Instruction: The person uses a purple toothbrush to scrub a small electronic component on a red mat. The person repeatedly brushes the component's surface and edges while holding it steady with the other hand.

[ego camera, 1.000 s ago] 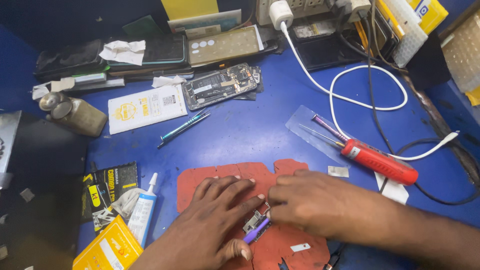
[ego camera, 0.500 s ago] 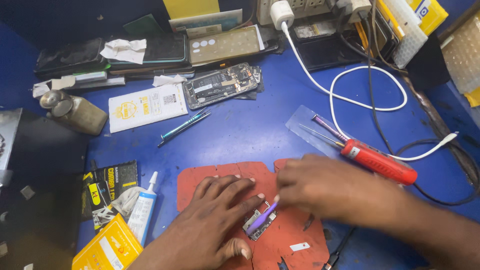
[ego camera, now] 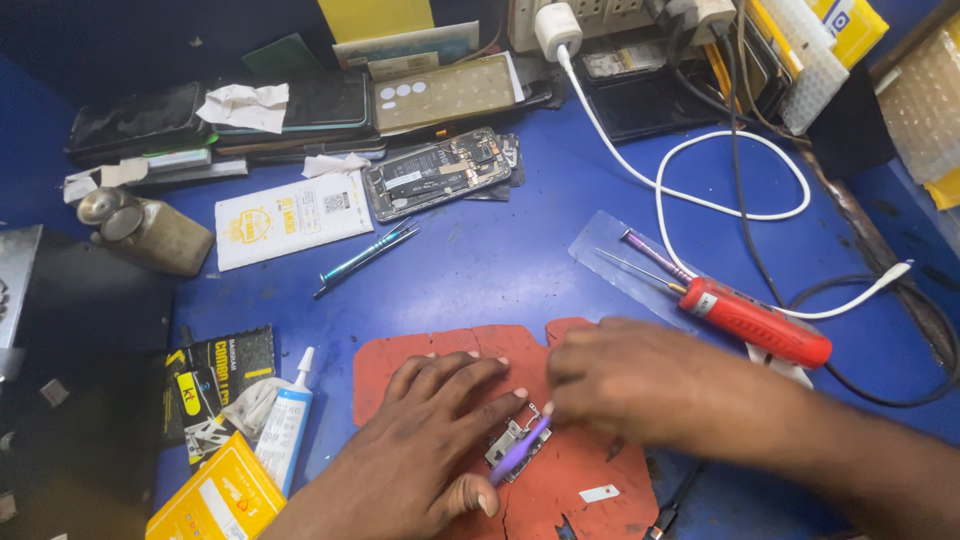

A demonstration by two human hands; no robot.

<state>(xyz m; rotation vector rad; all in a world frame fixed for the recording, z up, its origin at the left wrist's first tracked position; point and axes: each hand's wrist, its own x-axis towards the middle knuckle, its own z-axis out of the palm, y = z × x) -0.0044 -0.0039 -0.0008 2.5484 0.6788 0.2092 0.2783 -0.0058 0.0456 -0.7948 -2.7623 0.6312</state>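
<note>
Shifted leftward, right hand (ego camera: 640, 385) grips one purple tool (ego camera: 520, 448); open left hand (ego camera: 430, 440) seemingly steadies one small part (ego camera: 508, 440).

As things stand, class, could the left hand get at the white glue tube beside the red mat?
Probably yes: the left hand lies flat on the red mat, the glue tube just beside it, nothing between them.

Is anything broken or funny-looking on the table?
Yes. The red mat under the hands is torn, with ragged edges and a split at the top. An opened phone lies with its insides showing.
</note>
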